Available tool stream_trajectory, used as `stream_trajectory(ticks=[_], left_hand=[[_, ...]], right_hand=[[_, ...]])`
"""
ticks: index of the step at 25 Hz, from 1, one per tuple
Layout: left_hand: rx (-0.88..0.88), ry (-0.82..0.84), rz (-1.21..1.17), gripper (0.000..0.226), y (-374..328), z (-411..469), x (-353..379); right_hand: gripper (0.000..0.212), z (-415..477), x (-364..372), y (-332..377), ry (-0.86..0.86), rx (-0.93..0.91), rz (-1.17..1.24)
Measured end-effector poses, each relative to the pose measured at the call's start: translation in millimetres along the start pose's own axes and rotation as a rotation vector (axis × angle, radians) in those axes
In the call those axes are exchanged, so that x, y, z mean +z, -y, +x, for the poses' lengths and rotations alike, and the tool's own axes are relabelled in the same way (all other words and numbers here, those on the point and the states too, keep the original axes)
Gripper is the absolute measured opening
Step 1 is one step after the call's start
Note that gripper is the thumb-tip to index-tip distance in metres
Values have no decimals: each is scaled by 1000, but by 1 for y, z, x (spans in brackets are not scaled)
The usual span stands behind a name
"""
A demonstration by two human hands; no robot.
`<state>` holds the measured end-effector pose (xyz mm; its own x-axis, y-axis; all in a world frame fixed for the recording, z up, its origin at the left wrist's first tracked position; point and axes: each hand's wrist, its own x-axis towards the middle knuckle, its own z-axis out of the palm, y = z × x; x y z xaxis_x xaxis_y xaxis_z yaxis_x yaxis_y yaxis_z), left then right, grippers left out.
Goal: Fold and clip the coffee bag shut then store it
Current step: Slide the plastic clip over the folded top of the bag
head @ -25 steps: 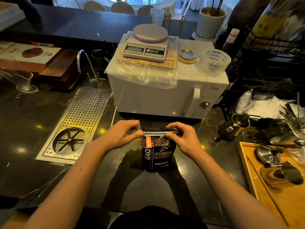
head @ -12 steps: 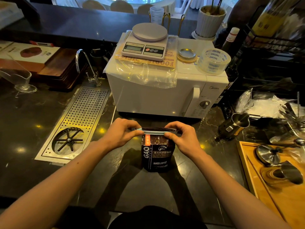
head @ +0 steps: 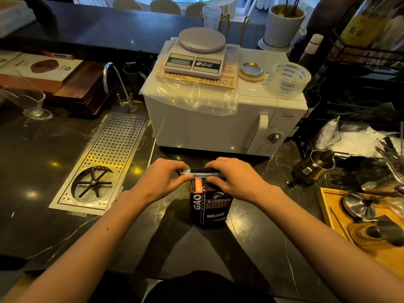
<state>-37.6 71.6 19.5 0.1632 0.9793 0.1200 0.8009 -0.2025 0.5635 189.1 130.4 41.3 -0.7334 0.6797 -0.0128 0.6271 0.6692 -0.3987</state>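
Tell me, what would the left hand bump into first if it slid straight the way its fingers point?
Probably the right hand: the left hand points across the folded top of the black coffee bag toward it.

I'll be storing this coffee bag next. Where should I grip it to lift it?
Grip the coffee bag around its flat sides below the clip, coming from the near side; it stands upright, and the microwave blocks the far side.

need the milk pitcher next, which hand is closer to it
Right. The right hand pinches the right end of the coffee bag top, on the side facing the steel milk pitcher. The left hand holds the bag's far end.
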Motion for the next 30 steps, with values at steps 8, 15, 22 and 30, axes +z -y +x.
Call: stream_trajectory(ticks=[8,15,22,30], left_hand=[[8,110,26,29,-8,7,-5],[92,53,176,23,-12,7,-2],[92,65,166,25,-8,6,0],[94,80,136,23,-8,9,-1]], right_hand=[[23,22,-1,13,47,-30,-62],[20,20,7,17,-27,47,-22],[20,9,4,-1,30,99,124],[22,-2,-1,-14,18,111,177]])
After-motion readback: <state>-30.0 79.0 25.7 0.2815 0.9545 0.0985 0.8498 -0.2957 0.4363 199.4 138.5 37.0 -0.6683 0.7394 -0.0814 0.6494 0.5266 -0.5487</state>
